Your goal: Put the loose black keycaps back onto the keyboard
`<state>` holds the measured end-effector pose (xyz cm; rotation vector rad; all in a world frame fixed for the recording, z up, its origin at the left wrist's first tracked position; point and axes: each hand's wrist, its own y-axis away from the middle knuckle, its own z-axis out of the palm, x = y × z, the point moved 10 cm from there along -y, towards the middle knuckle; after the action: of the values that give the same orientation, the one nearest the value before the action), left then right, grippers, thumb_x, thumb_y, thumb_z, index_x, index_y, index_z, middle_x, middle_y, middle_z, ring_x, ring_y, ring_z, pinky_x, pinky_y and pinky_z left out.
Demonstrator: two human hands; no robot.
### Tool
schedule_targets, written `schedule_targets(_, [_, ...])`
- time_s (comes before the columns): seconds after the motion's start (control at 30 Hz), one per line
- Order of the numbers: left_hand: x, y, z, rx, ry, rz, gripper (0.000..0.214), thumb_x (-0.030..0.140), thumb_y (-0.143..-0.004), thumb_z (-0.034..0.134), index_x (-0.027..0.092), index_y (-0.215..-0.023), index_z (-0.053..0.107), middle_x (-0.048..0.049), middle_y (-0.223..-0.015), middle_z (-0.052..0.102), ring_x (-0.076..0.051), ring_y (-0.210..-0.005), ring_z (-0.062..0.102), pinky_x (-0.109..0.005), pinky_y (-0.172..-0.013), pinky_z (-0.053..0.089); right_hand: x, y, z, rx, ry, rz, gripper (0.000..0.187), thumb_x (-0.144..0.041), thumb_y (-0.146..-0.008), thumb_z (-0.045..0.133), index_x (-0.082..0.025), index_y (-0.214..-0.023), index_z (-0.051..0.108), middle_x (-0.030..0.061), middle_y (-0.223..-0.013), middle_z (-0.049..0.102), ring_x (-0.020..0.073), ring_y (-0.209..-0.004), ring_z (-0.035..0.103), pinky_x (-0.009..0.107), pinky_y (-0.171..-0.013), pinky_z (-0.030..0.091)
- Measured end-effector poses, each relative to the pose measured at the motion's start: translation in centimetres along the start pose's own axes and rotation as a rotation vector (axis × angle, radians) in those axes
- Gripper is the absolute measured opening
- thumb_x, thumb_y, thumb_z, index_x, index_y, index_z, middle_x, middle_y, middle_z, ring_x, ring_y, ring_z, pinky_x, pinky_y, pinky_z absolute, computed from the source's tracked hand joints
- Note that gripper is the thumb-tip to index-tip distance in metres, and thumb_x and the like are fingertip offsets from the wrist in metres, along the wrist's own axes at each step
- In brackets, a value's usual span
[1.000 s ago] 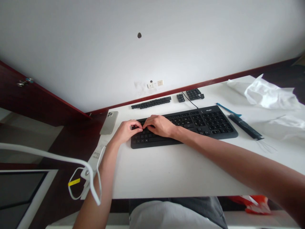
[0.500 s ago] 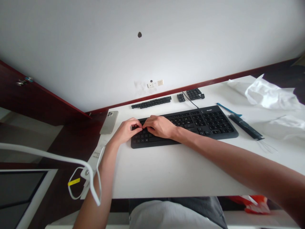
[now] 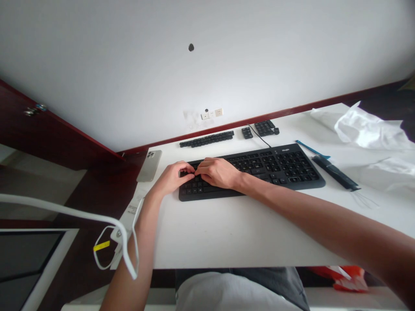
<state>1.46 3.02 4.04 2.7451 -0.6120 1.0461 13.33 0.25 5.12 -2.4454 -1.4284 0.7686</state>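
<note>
A black keyboard [image 3: 259, 166] lies on the white desk, and pale open sockets show across much of its middle and right side, where keycaps are off. Over its left end, my left hand [image 3: 175, 176] has thumb and forefinger pinched together. My right hand [image 3: 218, 172] rests on the keys from the right with its fingers curled down, fingertips meeting those of my left hand. Whatever is between the fingertips is too small and hidden to make out. Loose black keycaps lie behind the keyboard in a long row [image 3: 207, 139], a small block [image 3: 247, 133] and a larger block [image 3: 264, 128].
A phone [image 3: 149, 166] lies at the desk's left edge, above a white power strip [image 3: 129, 216] with a white cable. Right of the keyboard are a blue stick-like tool [image 3: 313, 149], a black brush [image 3: 335, 172] with wires, and crumpled white plastic bags [image 3: 366, 127].
Hardly anything differs. Both hands stay at the same spot on the keyboard with slight finger movement, and the whole view has shifted a little.
</note>
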Motion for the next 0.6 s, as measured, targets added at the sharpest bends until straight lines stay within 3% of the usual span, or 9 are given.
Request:
schedule_targets(0.27, [-0.1,-0.2,0.1,-0.007,-0.002,0.007,0.015,0.034,-0.088,0.067,0.022,-0.093,0.073,-0.0039,-0.097,0.071,-0.021,-0.092,0.065,-0.036,-0.089,0.052,-0.2,-0.2,-0.2,-0.042,0.008,0.041,0.022,-0.008,-0.095,0.056,-0.018,-0.107,0.071,0.0083,-0.103,0.072,0.0222,-0.097,0.063,0.033,-0.085,0.048])
schedule_targets(0.37, [-0.3,-0.2,-0.6,0.069,-0.054,0.030,0.017,0.036,-0.085,0.071,0.023,-0.097,0.070,-0.0054,-0.104,0.068,-0.023,-0.101,0.063,-0.038,-0.092,0.051,-0.3,-0.2,-0.2,-0.036,0.008,0.049,0.022,-0.007,-0.094,0.055,-0.018,-0.106,0.071,0.0093,-0.104,0.072,0.0233,-0.098,0.062,0.035,-0.087,0.047])
schedule_targets(0.47, [-1.5,0.0,-1.3,0.163,-0.073,-0.007,0.036,0.040,-0.081,0.076,0.024,-0.112,0.065,-0.0074,-0.122,0.063,-0.025,-0.116,0.059,-0.040,-0.100,0.049,-0.3,-0.3,-0.5,0.010,0.040,0.055,0.021,-0.007,-0.094,0.054,-0.019,-0.100,0.071,0.0105,-0.109,0.072,0.0289,-0.113,0.057,0.041,-0.094,0.045])
schedule_targets(0.6, [-3.5,0.1,-0.3,0.091,0.063,-0.086,0.063,0.042,-0.084,0.074,0.027,-0.142,0.051,-0.0109,-0.146,0.052,-0.026,-0.130,0.055,-0.040,-0.104,0.048,-0.3,-0.2,-0.7,0.036,0.010,0.063,0.011,-0.019,-0.094,0.060,-0.020,-0.099,0.069,0.0113,-0.120,0.069,0.0319,-0.121,0.054,0.048,-0.104,0.040])
